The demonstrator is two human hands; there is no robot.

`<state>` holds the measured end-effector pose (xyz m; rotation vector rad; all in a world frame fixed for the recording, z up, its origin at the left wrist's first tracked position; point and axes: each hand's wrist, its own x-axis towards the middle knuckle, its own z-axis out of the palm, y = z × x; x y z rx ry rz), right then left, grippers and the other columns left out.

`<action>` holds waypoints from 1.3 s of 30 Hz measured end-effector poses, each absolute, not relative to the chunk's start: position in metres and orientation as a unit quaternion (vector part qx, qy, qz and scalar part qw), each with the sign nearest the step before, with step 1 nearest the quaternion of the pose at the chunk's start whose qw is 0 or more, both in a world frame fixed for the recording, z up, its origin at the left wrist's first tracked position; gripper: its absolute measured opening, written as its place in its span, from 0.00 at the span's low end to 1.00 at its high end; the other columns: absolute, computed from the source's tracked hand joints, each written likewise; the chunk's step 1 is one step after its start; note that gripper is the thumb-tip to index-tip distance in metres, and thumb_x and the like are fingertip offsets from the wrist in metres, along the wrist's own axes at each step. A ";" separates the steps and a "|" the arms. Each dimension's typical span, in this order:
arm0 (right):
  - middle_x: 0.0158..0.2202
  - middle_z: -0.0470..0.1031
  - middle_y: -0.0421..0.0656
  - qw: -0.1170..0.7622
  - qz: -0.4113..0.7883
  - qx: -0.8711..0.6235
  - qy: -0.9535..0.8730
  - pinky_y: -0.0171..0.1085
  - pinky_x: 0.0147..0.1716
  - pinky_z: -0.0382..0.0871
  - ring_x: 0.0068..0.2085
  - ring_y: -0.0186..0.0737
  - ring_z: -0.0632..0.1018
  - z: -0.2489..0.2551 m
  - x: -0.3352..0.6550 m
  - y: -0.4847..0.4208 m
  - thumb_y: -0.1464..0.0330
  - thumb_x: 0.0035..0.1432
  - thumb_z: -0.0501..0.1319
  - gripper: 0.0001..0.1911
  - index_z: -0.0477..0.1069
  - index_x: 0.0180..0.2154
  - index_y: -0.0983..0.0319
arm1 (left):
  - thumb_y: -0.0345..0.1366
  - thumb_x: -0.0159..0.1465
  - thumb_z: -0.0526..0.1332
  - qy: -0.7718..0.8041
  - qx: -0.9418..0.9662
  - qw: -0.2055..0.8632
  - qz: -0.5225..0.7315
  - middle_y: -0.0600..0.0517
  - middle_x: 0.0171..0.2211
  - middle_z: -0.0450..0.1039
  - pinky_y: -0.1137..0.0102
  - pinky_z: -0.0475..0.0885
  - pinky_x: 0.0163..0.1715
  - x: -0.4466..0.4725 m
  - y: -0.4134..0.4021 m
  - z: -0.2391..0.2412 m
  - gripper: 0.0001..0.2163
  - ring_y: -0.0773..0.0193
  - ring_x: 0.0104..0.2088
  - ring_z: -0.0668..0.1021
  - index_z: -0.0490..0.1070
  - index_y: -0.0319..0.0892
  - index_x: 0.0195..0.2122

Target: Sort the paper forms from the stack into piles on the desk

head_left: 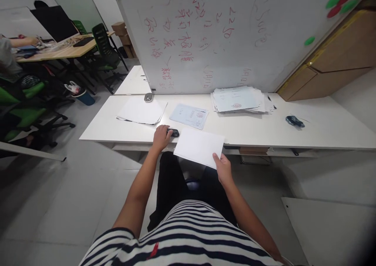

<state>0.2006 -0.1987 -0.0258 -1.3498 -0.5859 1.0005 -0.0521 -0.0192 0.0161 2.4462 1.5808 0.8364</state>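
My left hand (161, 138) rests at the front of the white desk, its fingers closed around one end of a small black stapler (174, 133). With thumb on top, my right hand (223, 169) pinches the near right corner of a few white paper sheets (199, 145). These sheets lie partly on the desk and stick out past its front edge, beside the stapler. Just behind them are printed papers (190, 115) with a red stamp. A stack of white sheets (142, 110) lies at the left, with a small round grey object (148, 97) at its back edge.
A thick pile of stamped papers (239, 99) sits at the back of the desk (329, 127), against a whiteboard (188, 35). A dark object (295, 121) lies to the right. Cardboard boxes (337, 51) lean at the right; another person's arm (25, 42) shows far left.
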 end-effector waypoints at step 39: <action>0.42 0.79 0.48 0.556 0.483 -0.594 -0.325 0.45 0.42 0.71 0.42 0.48 0.78 -0.028 0.179 -0.164 0.50 0.50 0.63 0.25 0.74 0.41 0.63 | 0.42 0.66 0.51 0.530 0.776 0.120 0.321 0.47 0.39 0.71 0.60 0.61 0.51 -0.056 -0.005 -0.003 0.10 0.58 0.45 0.70 0.69 0.44 0.40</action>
